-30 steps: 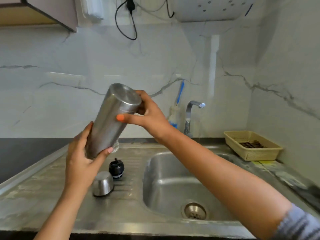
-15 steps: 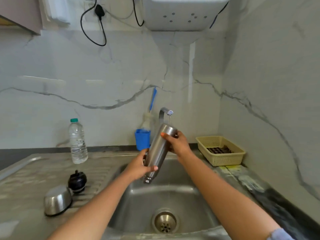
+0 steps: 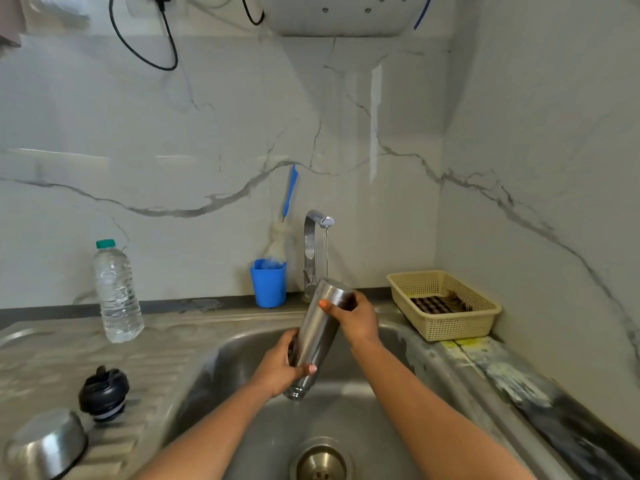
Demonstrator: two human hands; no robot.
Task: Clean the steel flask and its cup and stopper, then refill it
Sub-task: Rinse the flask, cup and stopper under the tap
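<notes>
Steel cylindrical flask (image 3: 317, 337) is slanting mouth-down, long axis running up from the left hand (image 3: 277, 370) to the right hand (image 3: 356, 320). Both are clamping it with curled fingers.

From my station the feed gives me two hands with the forearms behind them. The right hand (image 3: 358, 320) has an orange-painted thumbnail (image 3: 322, 304), bright, rounded at the tip and kept short. The left hand (image 3: 277, 370) has a pale pink thumbnail (image 3: 312, 368), much lighter than the other, also short and rounded. The remaining nails on both hands are turned away from me or too blurred to judge. Behind the left hand, the left forearm (image 3: 214, 431) is uncovered as far as the bottom edge of my view. Behind the right hand, the right forearm (image 3: 426, 410) is uncovered to that same edge.
</notes>
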